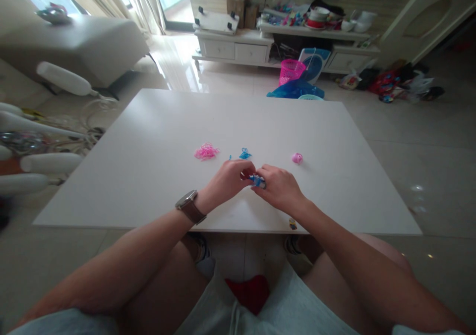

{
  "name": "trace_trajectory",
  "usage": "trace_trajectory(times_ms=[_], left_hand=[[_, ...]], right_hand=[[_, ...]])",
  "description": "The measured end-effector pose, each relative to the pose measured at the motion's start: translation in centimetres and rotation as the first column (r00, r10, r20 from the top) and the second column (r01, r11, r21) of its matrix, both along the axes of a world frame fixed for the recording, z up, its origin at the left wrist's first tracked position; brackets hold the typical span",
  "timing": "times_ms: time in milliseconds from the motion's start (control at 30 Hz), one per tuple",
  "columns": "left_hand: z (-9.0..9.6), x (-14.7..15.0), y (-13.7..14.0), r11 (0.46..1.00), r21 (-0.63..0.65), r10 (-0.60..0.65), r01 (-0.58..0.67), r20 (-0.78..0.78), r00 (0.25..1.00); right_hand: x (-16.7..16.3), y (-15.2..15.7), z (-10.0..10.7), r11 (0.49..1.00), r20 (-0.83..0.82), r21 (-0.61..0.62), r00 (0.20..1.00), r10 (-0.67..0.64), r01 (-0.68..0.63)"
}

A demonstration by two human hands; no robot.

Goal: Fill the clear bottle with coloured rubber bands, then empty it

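Note:
Over the front middle of the white table [167,127], my two hands meet. My right hand [279,184] is closed around a small blue-and-white bundle [257,180], partly hidden by the fingers. My left hand [238,176] pinches at the bundle's left side, with a bit of blue between thumb and finger. Just beyond the hands lie a small heap of thin blue loops [244,153] and one stray blue piece [230,157]. A larger pile of thin pink loops [207,151] rests farther left. To the right sits a small pink ball [297,158] that looks wrapped in strands.
A small yellow sticker [293,224] is at the table's front edge. Beyond the far edge stand a pink basket [292,70] and a blue plastic item [293,89]. White-padded frames [52,163] stand left of the table. A low cabinet [234,50] lines the back wall.

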State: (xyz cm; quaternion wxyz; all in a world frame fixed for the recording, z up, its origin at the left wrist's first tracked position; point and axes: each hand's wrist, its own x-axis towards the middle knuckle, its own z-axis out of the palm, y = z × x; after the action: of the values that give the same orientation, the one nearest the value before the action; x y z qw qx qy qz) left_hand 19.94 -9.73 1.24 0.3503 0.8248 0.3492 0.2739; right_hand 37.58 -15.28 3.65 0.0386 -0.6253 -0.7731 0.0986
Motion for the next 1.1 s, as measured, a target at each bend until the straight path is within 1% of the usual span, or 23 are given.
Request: trace_trajectory(times_ms=[200, 400, 533, 633, 700, 867, 1000, 1100], left_hand=[[-0.07, -0.2, 0.21, 0.999, -0.038, -0.006, 0.007, 0.042, 0.999], [0.16, -0.54, 0.42, 1.0, 0.02, -0.001, 0.001, 0.023, 1.0], [0.55, -0.63, 0.53, 0.997, 0.047, -0.059, 0.057, 0.056, 0.997], [0.71, -0.74, 0.63, 0.99, 0.068, -0.124, 0.121, 0.044, 0.991], [0.74, -0.83, 0.67, 0.987, 0.072, -0.146, 0.143, 0.042, 0.988], [0.61, -0.83, 0.62, 0.992, 0.031, -0.125, 0.123, 0.08, 0.989], [0.46, -0.61, 0.43, 0.988, -0.041, -0.142, 0.15, 0.144, 0.979], [0.34, -0.46, 0.32, 0.985, -0.042, -0.161, 0.17, 0.166, 0.973]], right_hand=[[-0.01, -0.02, 0.03, 1.0, -0.017, 0.007, 1.0, -0.005, 0.005], [0.17, 0.02, -0.21, 0.999, -0.044, 0.029, 0.999, -0.014, 0.016], [0.22, 0.06, -0.44, 0.999, -0.064, 0.037, 0.997, -0.037, 0.039], [0.25, 0.07, -0.53, 0.998, -0.067, 0.048, 0.997, -0.045, 0.049], [0.27, 0.07, -0.53, 0.997, -0.065, 0.052, 0.997, -0.047, 0.05], [0.19, 0.06, -0.43, 0.998, -0.059, 0.053, 0.998, -0.036, 0.039], [0.09, 0.04, -0.33, 0.997, -0.06, 0.052, 0.997, -0.045, 0.048], [0.07, 0.01, -0.25, 0.997, -0.064, 0.06, 0.997, -0.047, 0.051]])
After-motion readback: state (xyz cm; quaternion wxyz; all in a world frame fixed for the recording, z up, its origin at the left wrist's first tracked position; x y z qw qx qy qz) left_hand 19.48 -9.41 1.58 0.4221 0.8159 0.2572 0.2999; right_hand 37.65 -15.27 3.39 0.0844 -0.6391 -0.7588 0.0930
